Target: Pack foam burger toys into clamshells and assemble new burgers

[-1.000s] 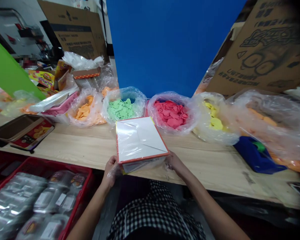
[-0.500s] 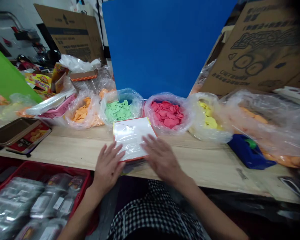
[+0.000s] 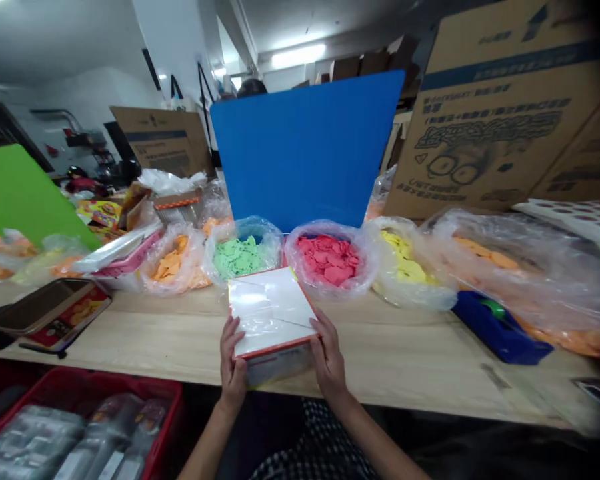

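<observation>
Between my hands is a white-topped box (image 3: 273, 312) with red-orange edges and a shiny, clear-looking film over its top. My left hand (image 3: 233, 357) grips its left side, fingers curled at the edge and thumb on the front. On the opposite side my right hand (image 3: 327, 350) holds the right front corner. The box is at the bench's front part, and its lower front face is blurred. Just behind it stand an open plastic bag of green pieces (image 3: 239, 257) and one of red pieces (image 3: 329, 260).
Bags of orange pieces (image 3: 171, 258) and yellow pieces (image 3: 403, 257) flank these. A blue tape dispenser (image 3: 503, 330) sits at right, a brown tray (image 3: 47, 313) at left. A blue board (image 3: 305, 157) rises behind. Below left, a red crate (image 3: 173, 400) holds clear packs.
Both hands have gone from lying flat over the box's top to gripping its sides. The camera view has tilted upward, showing more ceiling.
</observation>
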Available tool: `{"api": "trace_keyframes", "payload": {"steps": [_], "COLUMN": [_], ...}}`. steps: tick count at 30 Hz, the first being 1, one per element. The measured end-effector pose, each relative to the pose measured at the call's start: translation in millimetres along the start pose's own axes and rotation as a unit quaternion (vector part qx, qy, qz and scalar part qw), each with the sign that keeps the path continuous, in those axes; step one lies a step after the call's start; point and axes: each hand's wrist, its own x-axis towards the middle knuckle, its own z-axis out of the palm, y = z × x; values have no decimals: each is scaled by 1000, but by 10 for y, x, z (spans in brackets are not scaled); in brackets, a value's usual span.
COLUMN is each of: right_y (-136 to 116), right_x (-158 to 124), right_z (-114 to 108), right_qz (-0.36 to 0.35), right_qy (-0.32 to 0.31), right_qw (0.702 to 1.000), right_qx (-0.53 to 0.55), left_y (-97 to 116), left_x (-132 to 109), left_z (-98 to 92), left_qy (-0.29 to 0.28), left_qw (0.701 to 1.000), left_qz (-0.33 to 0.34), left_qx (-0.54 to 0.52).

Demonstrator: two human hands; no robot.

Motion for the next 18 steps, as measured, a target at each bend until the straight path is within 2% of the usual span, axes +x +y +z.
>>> {"api": "trace_keyframes", "payload": {"steps": [2,4,7,10,12,14,16,18], "right_y": [53,105,161,179,176,174,196,264], "right_x": [-74,-124,-156,-157,-159,-171,-190,-203], "right_z": [88,125,94,20,-26,-58,-75,-74], "right_qz": [15,35,58,69,73,82,98,116], "right_qy": [19,16,-3,-31,-52,-70,-80,-79], "right_qw": [999,998,997,996,995,993,991,990], "right_qx": [25,39,44,42,44,46,41,28], "left_y": [-39,-52,-3,89,118,84,-19,-176], "left_x": [-47,-75,-86,-47,13,96,191,291], "left_z": [48,35,-65,-217,-335,-452,-545,-592], "left_qy": [10,-13,-48,-68,-43,8,47,61], "left_qw": [1000,1000,999,996,994,988,972,955], "left_qz": [9,15,-2,-53,-99,-156,-228,-290], "left_qx": [1,8,-2,-23,-19,-7,1,1]}}
